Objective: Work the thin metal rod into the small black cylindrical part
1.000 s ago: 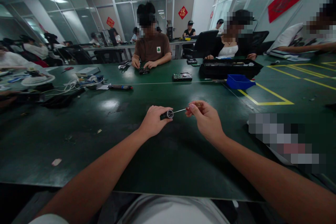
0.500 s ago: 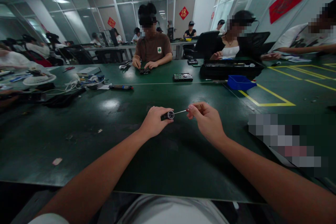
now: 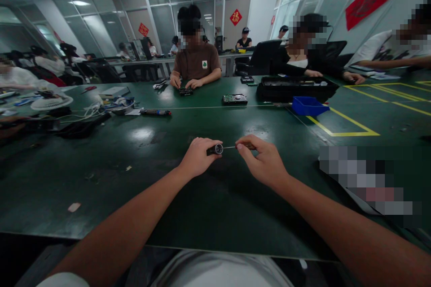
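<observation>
My left hand (image 3: 198, 157) is closed around a short black cylinder (image 3: 211, 150), whose round, pale-rimmed end faces me and to the right. The fingers cover much of its body. In my right hand (image 3: 264, 158) is a thin screwdriver (image 3: 229, 147), pinched between thumb and fingers, its handle mostly hidden. The slim metal shaft points left, almost level, and its tip meets the side of the cylinder's rim; I cannot tell whether it enters anything. Both hands are held over the green table (image 3: 202, 215).
Ahead lie a hard drive (image 3: 235, 98), a long black tray (image 3: 296, 89) and a blue bin (image 3: 309, 106). Cables and a white fan part (image 3: 52, 102) are at left, beside a dark cylindrical tool (image 3: 155, 112). A blurred-out sheet (image 3: 360, 181) lies right. A co-worker (image 3: 195, 63) sits opposite.
My right hand has shifted slightly left, and the screwdriver's shaft is more level. The left hand and the cylinder are nearly still. A co-worker at the right has lowered their hands to the table.
</observation>
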`<state>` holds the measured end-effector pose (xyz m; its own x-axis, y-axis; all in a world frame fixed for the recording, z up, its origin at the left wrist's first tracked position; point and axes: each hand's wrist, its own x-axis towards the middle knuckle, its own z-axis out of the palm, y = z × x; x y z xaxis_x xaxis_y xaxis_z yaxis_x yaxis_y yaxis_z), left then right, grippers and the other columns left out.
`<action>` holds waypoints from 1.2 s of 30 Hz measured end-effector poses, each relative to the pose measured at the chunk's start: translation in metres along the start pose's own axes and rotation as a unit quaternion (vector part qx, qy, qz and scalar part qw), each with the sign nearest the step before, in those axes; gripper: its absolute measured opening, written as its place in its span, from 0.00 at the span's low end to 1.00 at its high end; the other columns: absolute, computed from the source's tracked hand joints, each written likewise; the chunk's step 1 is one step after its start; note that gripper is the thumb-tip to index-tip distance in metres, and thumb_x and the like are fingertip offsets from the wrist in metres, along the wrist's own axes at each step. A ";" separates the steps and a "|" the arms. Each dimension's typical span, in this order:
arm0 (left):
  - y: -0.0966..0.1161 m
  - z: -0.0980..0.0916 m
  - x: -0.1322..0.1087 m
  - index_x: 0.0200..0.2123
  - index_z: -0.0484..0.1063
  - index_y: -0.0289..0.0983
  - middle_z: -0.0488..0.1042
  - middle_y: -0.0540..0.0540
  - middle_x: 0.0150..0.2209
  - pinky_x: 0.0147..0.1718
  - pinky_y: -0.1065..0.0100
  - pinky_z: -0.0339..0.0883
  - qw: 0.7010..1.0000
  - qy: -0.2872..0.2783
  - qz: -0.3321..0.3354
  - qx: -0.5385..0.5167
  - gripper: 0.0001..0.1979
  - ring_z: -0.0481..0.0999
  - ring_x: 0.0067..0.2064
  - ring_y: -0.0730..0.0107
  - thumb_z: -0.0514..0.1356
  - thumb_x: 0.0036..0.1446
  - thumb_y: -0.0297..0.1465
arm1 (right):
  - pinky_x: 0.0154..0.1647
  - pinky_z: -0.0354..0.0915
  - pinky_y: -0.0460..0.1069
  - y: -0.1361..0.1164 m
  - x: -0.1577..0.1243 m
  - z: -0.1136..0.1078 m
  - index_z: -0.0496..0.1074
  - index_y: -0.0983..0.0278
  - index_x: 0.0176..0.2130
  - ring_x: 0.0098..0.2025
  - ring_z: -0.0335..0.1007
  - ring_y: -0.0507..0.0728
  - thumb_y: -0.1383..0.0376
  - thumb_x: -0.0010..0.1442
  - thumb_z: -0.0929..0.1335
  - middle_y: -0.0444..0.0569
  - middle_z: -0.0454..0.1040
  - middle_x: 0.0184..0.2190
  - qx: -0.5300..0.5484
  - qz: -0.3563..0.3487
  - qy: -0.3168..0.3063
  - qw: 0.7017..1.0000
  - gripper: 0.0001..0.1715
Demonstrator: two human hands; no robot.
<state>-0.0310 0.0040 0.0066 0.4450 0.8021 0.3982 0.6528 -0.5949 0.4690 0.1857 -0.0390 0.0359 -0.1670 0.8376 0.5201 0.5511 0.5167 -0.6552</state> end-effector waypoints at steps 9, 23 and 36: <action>-0.001 0.001 0.000 0.51 0.76 0.43 0.81 0.47 0.47 0.50 0.53 0.64 1.000 0.001 -0.002 0.002 0.17 0.76 0.49 0.57 0.68 0.57 0.32 | 0.28 0.61 0.51 0.001 0.000 0.002 0.73 0.61 0.48 0.28 0.72 0.57 0.59 0.69 0.62 0.48 0.79 0.31 -0.048 0.034 0.000 0.998 0.15; 0.000 -0.001 0.000 0.52 0.77 0.43 0.81 0.46 0.46 0.50 0.54 0.66 1.000 0.004 -0.013 -0.002 0.18 0.76 0.48 0.58 0.68 0.57 0.32 | 0.28 0.60 0.50 0.003 0.001 0.001 0.73 0.61 0.49 0.27 0.70 0.55 0.59 0.70 0.61 0.48 0.79 0.33 -0.019 0.037 -0.015 0.999 0.15; 0.001 -0.001 0.000 0.52 0.77 0.42 0.81 0.46 0.47 0.50 0.55 0.65 1.000 0.008 -0.008 0.001 0.19 0.76 0.48 0.58 0.69 0.56 0.31 | 0.29 0.60 0.50 0.001 -0.001 0.003 0.66 0.61 0.47 0.29 0.70 0.56 0.61 0.66 0.63 0.46 0.73 0.29 0.031 0.062 0.000 0.998 0.10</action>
<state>-0.0308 0.0032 0.0083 0.4255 0.8103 0.4030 0.6610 -0.5824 0.4731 0.1841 -0.0385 0.0333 -0.1014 0.8960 0.4323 0.5166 0.4187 -0.7469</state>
